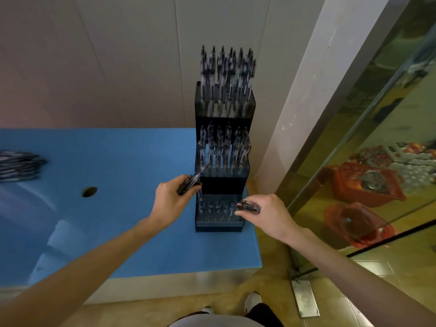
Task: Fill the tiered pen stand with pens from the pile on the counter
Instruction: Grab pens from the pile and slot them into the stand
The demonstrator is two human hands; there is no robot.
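A dark three-tiered pen stand point(221, 185) rises at the right end of the blue counter point(132, 232). Its top and middle tiers hold several upright pens; the bottom tier point(218, 212) shows mostly bare holes. My left hand point(173, 200) grips a small bunch of pens point(192, 182) at the stand's left side, one pointing up toward the middle tier and one hanging down into the bottom tier's left corner. My right hand point(264, 214) pinches a pen point(247, 206) over the bottom tier's right edge. The pen pile point(20, 165) lies blurred at the far left.
A round hole point(89, 191) is cut in the counter left of my left hand. A white wall and pillar stand behind the stand. A glass pane point(368, 147) on the right reflects red baskets. The counter's right edge ends just past the stand.
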